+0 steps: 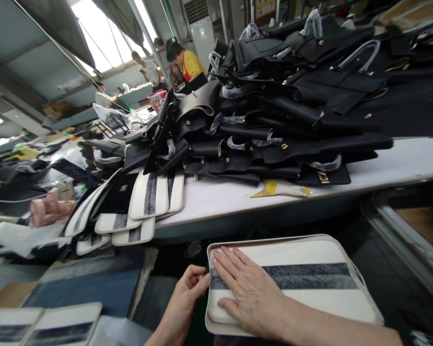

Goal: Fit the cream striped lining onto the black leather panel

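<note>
A white panel with rounded corners and a dark grey stripe point(310, 254) lies in front of me, stacked closely on at least one similar pale layer. My right hand point(247, 290) rests flat on its left part, palm down, with the fingers stretched over the stripe. Beside the panel's left edge is my left hand point(185, 300), its fingers curled and the thumb meeting the index finger. That pinch is right at the edge, and whether it grips the edge or something small cannot be made out.
Black bags with gold clasps and wrapped handles point(238, 129) are heaped on a white table point(216, 202). More striped white panels point(149, 194) overlap at its left end. A pink fan point(50, 211) stands at left, near a blue board point(86, 283). People point(187, 65) work behind.
</note>
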Action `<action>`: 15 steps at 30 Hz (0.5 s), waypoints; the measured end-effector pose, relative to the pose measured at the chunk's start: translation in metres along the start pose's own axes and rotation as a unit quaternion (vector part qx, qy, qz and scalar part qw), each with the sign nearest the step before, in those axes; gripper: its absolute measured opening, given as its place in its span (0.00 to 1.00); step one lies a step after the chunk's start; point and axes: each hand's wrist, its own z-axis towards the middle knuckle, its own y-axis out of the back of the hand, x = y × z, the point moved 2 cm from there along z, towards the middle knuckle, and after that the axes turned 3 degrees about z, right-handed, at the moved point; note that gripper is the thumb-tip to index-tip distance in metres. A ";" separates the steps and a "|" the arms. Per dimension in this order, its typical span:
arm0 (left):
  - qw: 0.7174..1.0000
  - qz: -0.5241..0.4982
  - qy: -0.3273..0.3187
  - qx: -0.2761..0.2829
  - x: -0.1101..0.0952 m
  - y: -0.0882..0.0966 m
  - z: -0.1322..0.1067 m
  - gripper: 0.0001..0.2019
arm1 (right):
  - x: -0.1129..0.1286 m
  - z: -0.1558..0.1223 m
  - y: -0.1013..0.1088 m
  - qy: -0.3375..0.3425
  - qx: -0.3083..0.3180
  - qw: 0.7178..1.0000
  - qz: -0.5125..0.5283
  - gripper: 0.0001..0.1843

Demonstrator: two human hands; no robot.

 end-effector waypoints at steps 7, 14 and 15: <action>0.998 0.034 0.010 0.061 -0.008 0.002 0.007 0.18 | -0.001 -0.001 0.001 0.001 0.001 1.000 0.031 0.40; 0.993 0.085 -0.026 0.074 -0.003 0.007 0.029 0.21 | -0.012 0.010 0.000 -0.001 0.008 0.996 0.093 0.42; 0.993 0.087 -0.040 0.063 0.001 0.008 0.030 0.21 | -0.013 0.011 0.003 -0.006 0.013 0.994 0.111 0.44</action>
